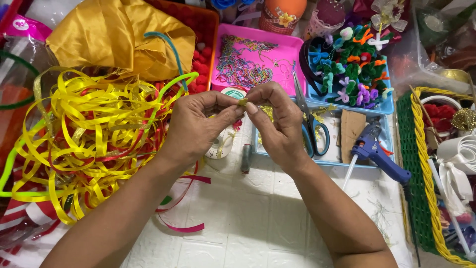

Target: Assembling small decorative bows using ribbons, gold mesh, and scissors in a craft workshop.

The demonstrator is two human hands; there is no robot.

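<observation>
Pinching a small gold piece (242, 102), maybe glitter ribbon, between left hand (196, 126) and right hand (277, 121) fingertips, mid-shaping; next needs steady twisting.

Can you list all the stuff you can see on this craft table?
small gold piece: one, gold, pinched between both hands' fingertips
ribbon pile: one tangle, mostly yellow with red, left
cloth: one, golden, top left
pink tray: one, holds beaded chains, top middle
blue tray: one, holds pipe-cleaner flowers, top right
scissors: one pair, blue handles, right of the hands
glue gun: one, blue, right
woven basket: one, green and yellow, far right
table: one, white
left hand: one, pinching the gold piece
right hand: one, pinching the gold piece
</observation>
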